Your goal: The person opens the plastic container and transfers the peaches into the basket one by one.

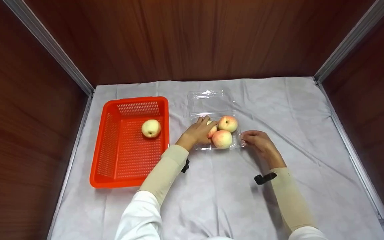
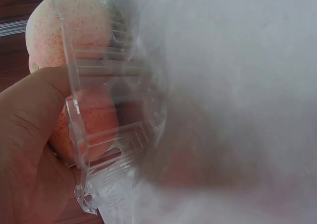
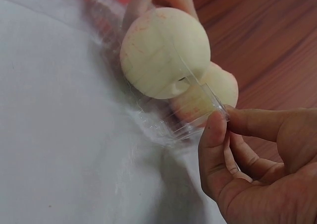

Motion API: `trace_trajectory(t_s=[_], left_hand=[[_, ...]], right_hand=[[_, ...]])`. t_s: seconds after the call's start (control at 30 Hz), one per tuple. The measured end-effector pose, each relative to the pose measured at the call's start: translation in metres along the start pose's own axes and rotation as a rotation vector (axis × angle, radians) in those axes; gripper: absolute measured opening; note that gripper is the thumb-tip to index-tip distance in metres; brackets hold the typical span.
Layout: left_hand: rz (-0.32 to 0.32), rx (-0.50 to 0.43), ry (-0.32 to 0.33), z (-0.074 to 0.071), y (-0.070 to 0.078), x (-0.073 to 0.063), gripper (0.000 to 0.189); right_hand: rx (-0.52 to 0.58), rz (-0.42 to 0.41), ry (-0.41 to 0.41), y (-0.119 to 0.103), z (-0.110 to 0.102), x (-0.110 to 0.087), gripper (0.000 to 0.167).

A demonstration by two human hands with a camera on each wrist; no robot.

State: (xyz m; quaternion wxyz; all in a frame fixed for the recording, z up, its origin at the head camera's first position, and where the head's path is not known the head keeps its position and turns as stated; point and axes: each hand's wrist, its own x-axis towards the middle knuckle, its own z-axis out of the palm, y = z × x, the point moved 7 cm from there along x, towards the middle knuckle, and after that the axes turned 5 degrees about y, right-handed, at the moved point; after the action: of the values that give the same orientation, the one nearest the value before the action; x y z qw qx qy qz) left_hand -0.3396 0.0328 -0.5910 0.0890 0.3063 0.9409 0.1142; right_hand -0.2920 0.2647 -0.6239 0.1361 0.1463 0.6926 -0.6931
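A clear plastic clamshell box lies with its lid folded back, three peaches in its base. My left hand grips the left peach, fingers over its top. In the left wrist view that redder peach shows through the box wall, beside the thumb. One peach sits at the back right and another peach at the front. With thumb and forefinger, my right hand pinches the box's right rim; the right wrist view shows the rim between the fingertips.
To the left stands a red plastic basket with slotted walls, holding a single pale peach. A wrinkled light cloth covers the table. Wood-look panels enclose the back and both sides.
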Motion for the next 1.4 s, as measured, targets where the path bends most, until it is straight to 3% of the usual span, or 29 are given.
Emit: trace_trajectory(t_s=[0.5,0.7,0.87,1.4], left_hand=[[-0.023,-0.011,0.017,0.0021,-0.0024,0.0011,0.071],[-0.034,0.001,0.018,0.0025,-0.0033,-0.0004,0.070],[-0.017,-0.015,0.035,0.0022,-0.0020,-0.0008,0.068],[-0.023,-0.021,0.016,0.0037,-0.0022,0.0012,0.069]], right_hand=[[0.012,0.013,0.010,-0.0016,0.0002,0.0002,0.008],[-0.009,0.021,-0.006,-0.0047,0.0020,-0.0010,0.018],[0.002,0.009,0.010,-0.0012,0.0010,0.0009,0.009],[-0.003,0.004,0.008,-0.0023,0.0001,0.0002,0.012]])
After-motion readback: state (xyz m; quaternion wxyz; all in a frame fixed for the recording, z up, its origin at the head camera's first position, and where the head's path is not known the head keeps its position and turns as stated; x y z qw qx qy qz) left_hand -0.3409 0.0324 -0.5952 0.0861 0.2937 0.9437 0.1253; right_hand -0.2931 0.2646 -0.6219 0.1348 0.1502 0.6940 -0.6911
